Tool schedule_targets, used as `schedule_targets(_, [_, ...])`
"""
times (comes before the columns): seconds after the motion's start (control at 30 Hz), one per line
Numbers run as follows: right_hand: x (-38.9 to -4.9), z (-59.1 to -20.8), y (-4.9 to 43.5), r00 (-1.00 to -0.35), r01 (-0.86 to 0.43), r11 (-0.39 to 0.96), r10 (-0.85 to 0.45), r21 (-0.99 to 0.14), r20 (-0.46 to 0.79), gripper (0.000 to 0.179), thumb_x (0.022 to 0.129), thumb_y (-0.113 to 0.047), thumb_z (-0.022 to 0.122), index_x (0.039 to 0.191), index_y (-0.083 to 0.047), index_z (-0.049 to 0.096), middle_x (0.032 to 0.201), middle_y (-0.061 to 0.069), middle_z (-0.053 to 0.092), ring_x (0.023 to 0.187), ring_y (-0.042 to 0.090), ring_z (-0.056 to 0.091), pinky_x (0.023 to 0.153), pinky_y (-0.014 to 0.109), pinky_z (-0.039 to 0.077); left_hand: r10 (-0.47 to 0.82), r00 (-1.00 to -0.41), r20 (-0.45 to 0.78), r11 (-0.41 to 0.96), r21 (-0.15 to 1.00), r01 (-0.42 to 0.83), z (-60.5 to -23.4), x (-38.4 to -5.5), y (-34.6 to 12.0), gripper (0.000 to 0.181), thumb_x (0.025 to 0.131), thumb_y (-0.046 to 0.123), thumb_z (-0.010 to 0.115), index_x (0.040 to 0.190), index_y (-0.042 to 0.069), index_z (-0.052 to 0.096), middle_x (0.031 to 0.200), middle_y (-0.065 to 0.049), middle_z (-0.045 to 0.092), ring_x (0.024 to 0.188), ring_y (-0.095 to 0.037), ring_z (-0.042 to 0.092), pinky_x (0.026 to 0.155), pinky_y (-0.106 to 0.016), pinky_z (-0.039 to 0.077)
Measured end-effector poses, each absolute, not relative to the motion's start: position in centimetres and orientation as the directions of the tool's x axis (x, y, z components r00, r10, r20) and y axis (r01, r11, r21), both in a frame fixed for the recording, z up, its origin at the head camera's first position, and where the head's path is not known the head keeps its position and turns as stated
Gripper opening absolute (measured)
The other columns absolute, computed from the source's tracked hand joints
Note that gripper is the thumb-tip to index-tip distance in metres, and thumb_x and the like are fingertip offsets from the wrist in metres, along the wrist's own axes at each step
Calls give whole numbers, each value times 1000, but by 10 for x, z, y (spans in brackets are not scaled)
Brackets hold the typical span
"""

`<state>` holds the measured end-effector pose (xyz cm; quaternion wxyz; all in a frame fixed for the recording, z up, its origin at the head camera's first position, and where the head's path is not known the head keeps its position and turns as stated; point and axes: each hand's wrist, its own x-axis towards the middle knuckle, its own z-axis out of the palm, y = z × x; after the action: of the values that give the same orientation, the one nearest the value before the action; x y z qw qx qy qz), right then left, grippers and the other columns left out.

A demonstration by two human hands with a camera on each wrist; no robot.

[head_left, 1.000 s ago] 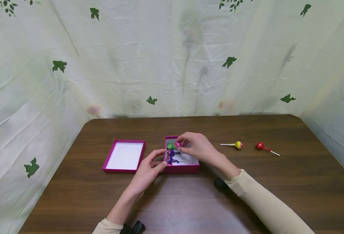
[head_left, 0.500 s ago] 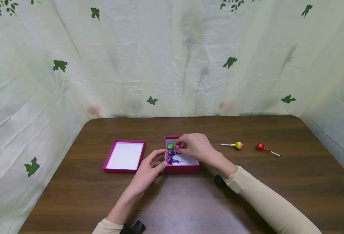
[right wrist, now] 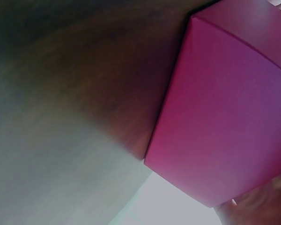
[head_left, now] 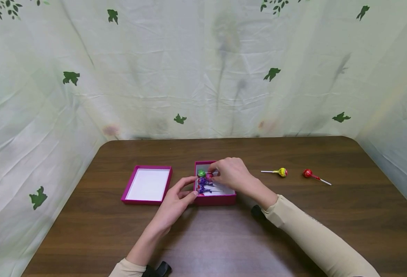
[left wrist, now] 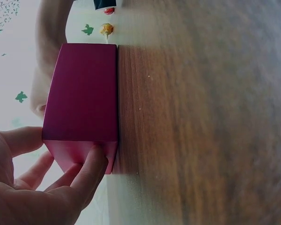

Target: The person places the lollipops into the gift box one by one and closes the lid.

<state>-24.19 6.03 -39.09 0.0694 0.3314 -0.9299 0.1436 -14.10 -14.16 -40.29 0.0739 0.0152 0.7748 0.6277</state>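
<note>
An uncovered magenta box (head_left: 215, 200) stands on the table with several wrapped lollipops in its left part. My right hand (head_left: 236, 173) reaches into it from the right and pinches a pink lollipop (head_left: 208, 176) by its lower part, which the fingers hide. Beside that lies a green lollipop (head_left: 201, 173), with purple lollipops (head_left: 201, 188) nearer me. My left hand (head_left: 175, 200) rests its fingers and thumb against the box's left wall and corner. In the left wrist view its fingertips (left wrist: 96, 154) touch that wall from outside. The right wrist view shows mostly the box's outside.
Left of the box lies its magenta lid (head_left: 146, 184), white inside facing up. To the right, a yellow lollipop (head_left: 282, 172) and a red lollipop (head_left: 307, 173) lie on the brown table (head_left: 203, 238). A pale curtain (head_left: 203, 77) hangs behind the table.
My right hand has shifted slightly with the pink lollipop, which now sits a little lower and further left beside the green one. My left hand stays in place on the box.
</note>
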Motion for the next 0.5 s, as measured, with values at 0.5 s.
schedule_targets(0.5, [-242,-390,73,-732,-666,569,-622,-483,277,21,84,-7,76,105,-9,75,93,-2,71,82,13,65,74,32,53,115,-989,-89,215,975,-63,-405,-141,-142,43,96,15,64,138,17,55,143,-7,49,114,-28,60,91,-45,52])
